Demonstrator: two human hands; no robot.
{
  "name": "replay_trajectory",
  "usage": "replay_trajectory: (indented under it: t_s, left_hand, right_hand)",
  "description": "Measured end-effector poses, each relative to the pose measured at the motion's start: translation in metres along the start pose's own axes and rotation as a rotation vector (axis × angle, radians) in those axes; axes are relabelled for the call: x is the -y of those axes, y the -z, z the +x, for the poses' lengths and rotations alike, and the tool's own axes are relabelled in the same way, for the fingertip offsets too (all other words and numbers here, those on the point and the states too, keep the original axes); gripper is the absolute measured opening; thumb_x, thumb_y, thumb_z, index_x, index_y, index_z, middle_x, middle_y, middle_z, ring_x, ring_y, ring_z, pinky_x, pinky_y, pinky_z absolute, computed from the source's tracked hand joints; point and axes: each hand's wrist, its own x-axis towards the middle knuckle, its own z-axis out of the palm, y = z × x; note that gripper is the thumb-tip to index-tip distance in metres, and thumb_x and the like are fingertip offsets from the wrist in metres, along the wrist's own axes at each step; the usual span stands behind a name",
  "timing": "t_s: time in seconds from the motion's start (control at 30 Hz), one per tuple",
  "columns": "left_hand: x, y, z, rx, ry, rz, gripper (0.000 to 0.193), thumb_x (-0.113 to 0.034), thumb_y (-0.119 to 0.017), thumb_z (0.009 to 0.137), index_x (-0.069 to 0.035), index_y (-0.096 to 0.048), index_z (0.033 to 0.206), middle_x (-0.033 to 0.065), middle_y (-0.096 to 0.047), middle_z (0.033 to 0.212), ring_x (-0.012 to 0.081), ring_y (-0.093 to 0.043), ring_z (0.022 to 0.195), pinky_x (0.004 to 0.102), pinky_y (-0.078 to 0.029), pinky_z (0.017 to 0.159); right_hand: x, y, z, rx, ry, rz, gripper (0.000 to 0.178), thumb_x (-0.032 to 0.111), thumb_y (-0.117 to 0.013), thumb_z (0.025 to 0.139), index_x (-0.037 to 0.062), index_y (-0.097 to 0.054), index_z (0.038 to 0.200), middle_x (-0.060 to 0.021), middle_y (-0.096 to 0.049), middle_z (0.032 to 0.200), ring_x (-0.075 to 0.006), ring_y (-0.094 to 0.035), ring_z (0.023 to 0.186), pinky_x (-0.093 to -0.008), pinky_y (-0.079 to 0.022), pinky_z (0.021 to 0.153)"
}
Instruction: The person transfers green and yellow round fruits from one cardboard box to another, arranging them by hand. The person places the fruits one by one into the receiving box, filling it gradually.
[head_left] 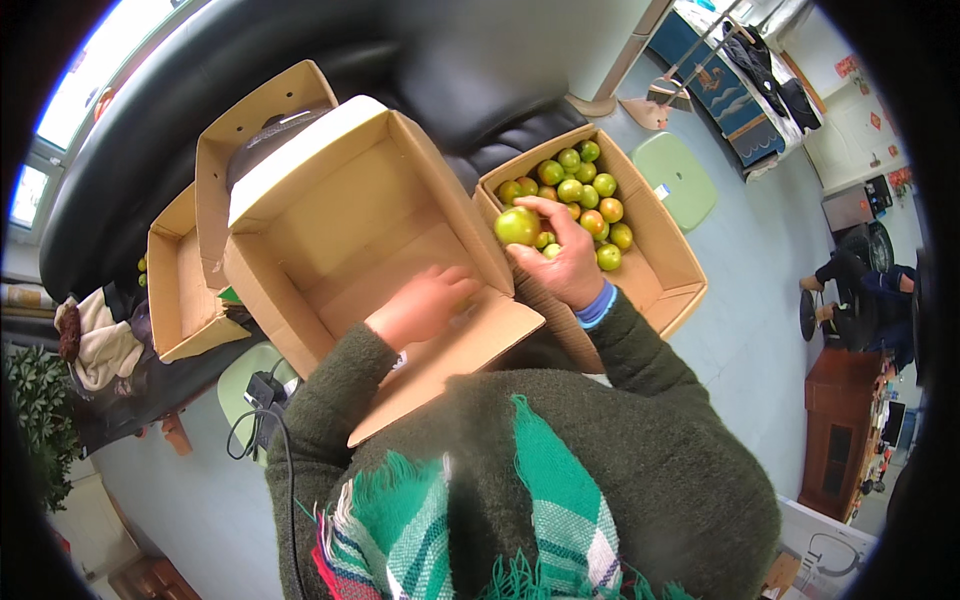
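My right hand is closed round a greenish tomato, thumb on one side and fingers on the other. It is above the near left part of a cardboard box holding several green and reddish tomatoes. Over the near part of a second, open cardboard box, which has no tomatoes showing in it, is my left hand. Motion smears its fingers, and whether they hold anything is hidden.
Behind the open box stand more cardboard boxes on a black sofa. A green stool is beyond the tomato box; another green stool bears a black device with a cable. Another person is at the far right.
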Motion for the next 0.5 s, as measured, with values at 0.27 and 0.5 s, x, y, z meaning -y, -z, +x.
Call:
replay_trajectory:
  t_s: [0.27, 0.5]
  left_hand:
    - [0.005, -0.006, -0.008, 0.003, 0.113, -0.001, 0.045, 0.003, -0.074, 0.08, -0.006, -0.069, 0.124, 0.0172, -0.063, 0.123, 0.0406, -0.06, 0.118, 0.0471, -0.053, 0.1]
    - [-0.021, 0.037, -0.031, -0.309, 0.264, -0.303, 0.042, -0.008, -0.079, 0.082, -0.004, -0.068, 0.122, 0.0165, -0.065, 0.114, 0.0353, -0.067, 0.106, 0.0417, -0.056, 0.093]
  right_hand:
    - [-0.144, 0.06, -0.055, -0.357, -0.632, -0.217, 0.059, 0.019, -0.086, 0.084, -0.0025, -0.059, 0.131, -0.0242, -0.073, 0.116, -0.0328, -0.074, 0.108, -0.0433, -0.059, 0.094]
    - [-0.199, 0.094, -0.069, -0.138, -0.737, -0.608, 0.055, 0.024, -0.088, 0.082, 0.001, -0.066, 0.127, -0.0238, -0.076, 0.115, -0.0395, -0.074, 0.108, -0.0459, -0.058, 0.097]
